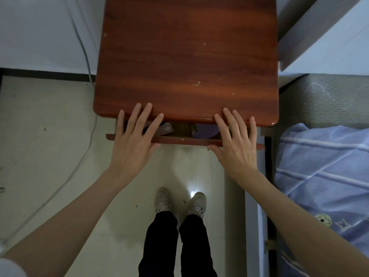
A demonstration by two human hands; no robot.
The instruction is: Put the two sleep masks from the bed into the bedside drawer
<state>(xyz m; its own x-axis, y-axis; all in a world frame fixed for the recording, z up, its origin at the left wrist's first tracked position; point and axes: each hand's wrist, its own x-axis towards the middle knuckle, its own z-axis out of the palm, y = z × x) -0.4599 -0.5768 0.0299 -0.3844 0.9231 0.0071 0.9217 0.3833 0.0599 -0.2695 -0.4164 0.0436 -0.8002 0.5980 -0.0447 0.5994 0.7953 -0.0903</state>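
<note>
Both forearms come up from the bottom corners of the view, with dark trousers and pale sneakers [180, 202] on the tiled floor [50, 136] between them. Left hand [132, 139] is flat with fingers spread, lying over the left end of the drawer front [179, 140], fingertips reaching the front edge of the nightstand top [187, 56]. Right hand [237, 141] is the same deal on the right end: open palm, fingers fanned, thumb tucked against the outer face of the drawer front. Neither hand is pinching or holding anything.

That drawer [180, 130] is only open a crack, so you just get a thin slot between the front board and the reddish wood top. In that slot, toward the right, there's a purple-blue rounded shape [205, 131], which looks like one sleep mask. Toward the left, partly behind the left fingers, there's a darker greyish-purple bit [165, 128], probably the other mask, but too little shows to be sure.

Off the right edge sits the bed with a blue striped cover [323, 166], nothing mask-like visible on it. A white cable [87, 62] runs down the wall and across the floor left of the nightstand.
</note>
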